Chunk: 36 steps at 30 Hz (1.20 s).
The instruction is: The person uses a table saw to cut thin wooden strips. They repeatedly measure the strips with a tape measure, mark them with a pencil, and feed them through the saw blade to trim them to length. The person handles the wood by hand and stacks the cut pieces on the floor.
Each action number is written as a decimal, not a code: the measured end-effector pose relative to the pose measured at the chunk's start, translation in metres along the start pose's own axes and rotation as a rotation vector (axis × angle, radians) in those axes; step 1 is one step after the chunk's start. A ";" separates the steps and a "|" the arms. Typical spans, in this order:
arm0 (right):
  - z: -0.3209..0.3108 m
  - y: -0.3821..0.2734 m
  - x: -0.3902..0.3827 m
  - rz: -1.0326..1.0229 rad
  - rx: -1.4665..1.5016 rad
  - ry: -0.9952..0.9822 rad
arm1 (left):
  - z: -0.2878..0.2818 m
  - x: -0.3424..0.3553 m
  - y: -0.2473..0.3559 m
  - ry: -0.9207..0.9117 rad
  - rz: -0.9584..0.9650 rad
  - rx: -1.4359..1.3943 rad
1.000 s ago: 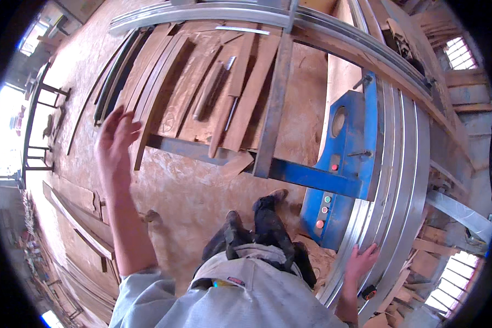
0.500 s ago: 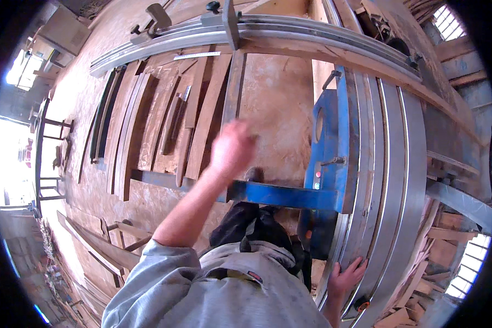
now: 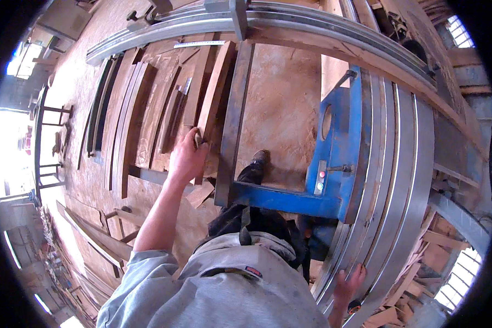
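Note:
My left hand reaches forward over a row of wooden boards. Its fingers are closed at the edge of a long brown board, the rightmost of the row. A narrower wooden strip lies just left of it, its near end hidden by my hand. To the right, my right hand rests on the grooved metal sliding table of the machine, fingers apart and holding nothing. A blue steel frame bar crosses in front of my legs.
A long aluminium fence spans the far side above the boards. Several more boards lie at left. Nearer sit a steel bar and the blue machine support with buttons. Wood offcuts are piled at lower right.
My left hand has moved left and slightly nearer, from over the steel bar onto the boards. The rightmost board looks turned, showing a lighter face. My right hand stays on the sliding table.

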State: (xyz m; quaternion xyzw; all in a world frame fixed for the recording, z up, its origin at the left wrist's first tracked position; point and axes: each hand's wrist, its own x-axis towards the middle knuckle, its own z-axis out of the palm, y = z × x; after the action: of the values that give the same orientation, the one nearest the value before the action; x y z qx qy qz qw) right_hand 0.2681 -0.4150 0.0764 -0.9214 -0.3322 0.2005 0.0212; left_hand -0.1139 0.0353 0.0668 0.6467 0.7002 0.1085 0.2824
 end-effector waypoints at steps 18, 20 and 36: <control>-0.027 -0.019 0.063 0.055 0.471 0.162 | -0.012 -0.017 -0.002 -0.382 -0.299 -1.489; -0.022 -0.013 0.067 0.045 0.570 0.173 | -0.009 -0.018 -0.007 -0.404 -0.275 -1.607; -0.027 -0.015 0.076 -0.007 0.461 0.140 | -0.024 -0.026 -0.025 -0.220 -0.396 -1.529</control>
State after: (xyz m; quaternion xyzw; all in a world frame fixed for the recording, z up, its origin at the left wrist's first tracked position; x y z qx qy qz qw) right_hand 0.3227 -0.3538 0.0766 -0.9027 -0.2783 0.2068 0.2547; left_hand -0.1483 0.0115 0.0803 0.1443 0.5017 0.4424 0.7292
